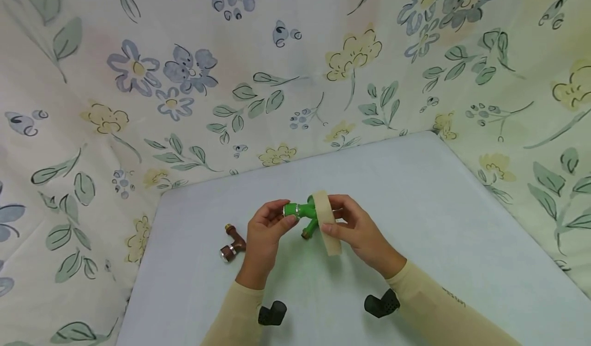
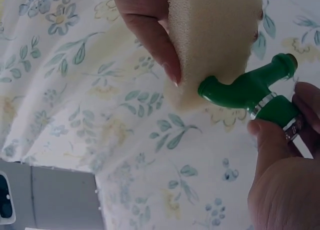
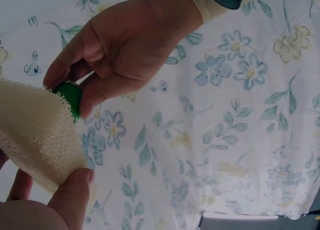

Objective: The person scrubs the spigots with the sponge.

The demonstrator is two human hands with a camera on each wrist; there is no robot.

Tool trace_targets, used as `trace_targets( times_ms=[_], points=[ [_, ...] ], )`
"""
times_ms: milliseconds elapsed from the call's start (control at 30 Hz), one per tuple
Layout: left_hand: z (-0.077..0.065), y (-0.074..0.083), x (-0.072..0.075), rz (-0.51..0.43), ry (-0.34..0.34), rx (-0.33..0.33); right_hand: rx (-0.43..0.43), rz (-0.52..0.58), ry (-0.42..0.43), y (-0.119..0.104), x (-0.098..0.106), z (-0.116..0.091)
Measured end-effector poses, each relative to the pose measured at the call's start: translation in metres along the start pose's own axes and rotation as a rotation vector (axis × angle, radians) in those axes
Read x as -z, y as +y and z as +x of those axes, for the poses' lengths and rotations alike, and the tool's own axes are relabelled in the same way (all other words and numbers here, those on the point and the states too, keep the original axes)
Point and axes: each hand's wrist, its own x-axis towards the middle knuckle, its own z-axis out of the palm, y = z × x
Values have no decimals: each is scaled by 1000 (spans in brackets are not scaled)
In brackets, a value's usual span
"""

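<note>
A small green tap (image 1: 304, 211) with a silvery ring is held up over the table. My left hand (image 1: 264, 236) pinches its knob end between thumb and fingers. With my right hand (image 1: 365, 233) I grip a pale beige, porous sponge (image 1: 329, 233), which meets the tap on its right side. In the left wrist view the curved spout of the tap (image 2: 235, 92) overlaps the sponge (image 2: 215, 40). The right wrist view shows only the knob of the tap (image 3: 71, 97); the sponge (image 3: 40, 132) hides the rest.
On the white table (image 1: 194, 284), left of my left hand, lies a brown tap (image 1: 235, 244) with a brass-coloured end. Dark wrist-worn pieces (image 1: 273, 313) sit at both forearms. Floral cloth (image 1: 258, 95) hangs behind the table and along its sides.
</note>
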Motion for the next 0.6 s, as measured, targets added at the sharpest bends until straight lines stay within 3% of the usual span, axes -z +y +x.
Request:
trace_targets(
  times_ms=[300,600],
  points=[
    [-2,2,1,-111,-54,16,9,3,-1,-19,-5,-1],
    [-3,3,1,-142,-76,18,-30,-102,31,-18,-4,-2]
  ],
)
